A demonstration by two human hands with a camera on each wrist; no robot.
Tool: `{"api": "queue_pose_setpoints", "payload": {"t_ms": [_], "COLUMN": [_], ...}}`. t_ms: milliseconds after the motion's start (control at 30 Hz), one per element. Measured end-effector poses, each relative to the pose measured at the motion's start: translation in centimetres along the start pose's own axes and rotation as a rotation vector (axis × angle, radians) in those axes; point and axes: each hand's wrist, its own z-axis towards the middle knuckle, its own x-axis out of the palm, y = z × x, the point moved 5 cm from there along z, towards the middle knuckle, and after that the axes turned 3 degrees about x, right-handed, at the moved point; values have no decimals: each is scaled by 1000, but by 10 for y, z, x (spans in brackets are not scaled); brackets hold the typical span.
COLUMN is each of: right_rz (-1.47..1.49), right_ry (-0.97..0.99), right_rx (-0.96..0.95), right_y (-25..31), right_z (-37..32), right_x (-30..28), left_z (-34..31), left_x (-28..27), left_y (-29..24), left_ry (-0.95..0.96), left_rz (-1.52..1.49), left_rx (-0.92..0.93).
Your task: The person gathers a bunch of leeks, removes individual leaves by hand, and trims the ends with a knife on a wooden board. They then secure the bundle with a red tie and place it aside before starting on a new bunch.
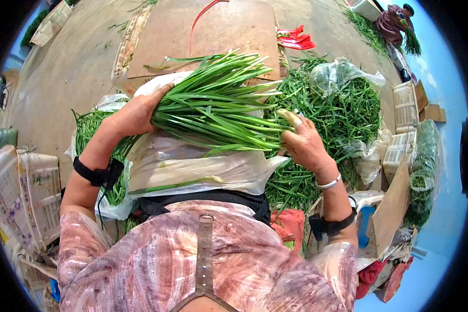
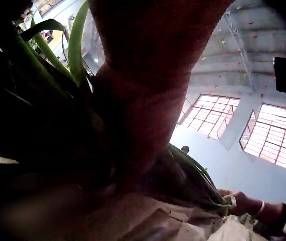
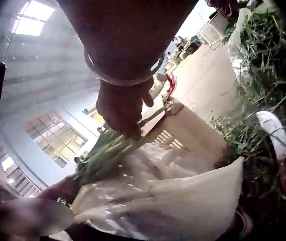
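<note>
A large bundle of long green stalks with pale ends (image 1: 218,104) lies across a plastic sheet (image 1: 192,166) over the person's lap. The left hand (image 1: 138,112) grips the bundle's leafy left side, its thumb on top and its fingers hidden beneath. At the pale right ends, the right hand (image 1: 301,140) has its fingers curled in against the stalk ends; a wrapping covers one fingertip. In the right wrist view, the right hand (image 3: 120,108) pinches stalks (image 3: 108,150) above the plastic. The left wrist view is dark around the left hand (image 2: 138,125).
A brown board (image 1: 208,39) on a crate stands ahead, red ties (image 1: 295,39) at its right. Loose greens (image 1: 348,109) heap at the right, and a knife (image 3: 275,138) lies on greens. More greens (image 1: 91,130) sit at the left. Another person (image 1: 392,26) is far right.
</note>
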Motion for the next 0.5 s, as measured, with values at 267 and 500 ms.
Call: {"api": "queue_pose_setpoints", "payload": {"t_ms": [267,500], "right_rz": [-567,386], "right_ry": [561,-100], "right_rx": [726,316], "right_y": [-111,-11], "right_z": [-82,52], "right_x": [19,-15], "left_z": [0,6], "left_x": [-2,-23], "left_y": [7,-1], "left_ry": [21,80], "left_rz": [3,-33], "left_rx": [-38,-124]}}
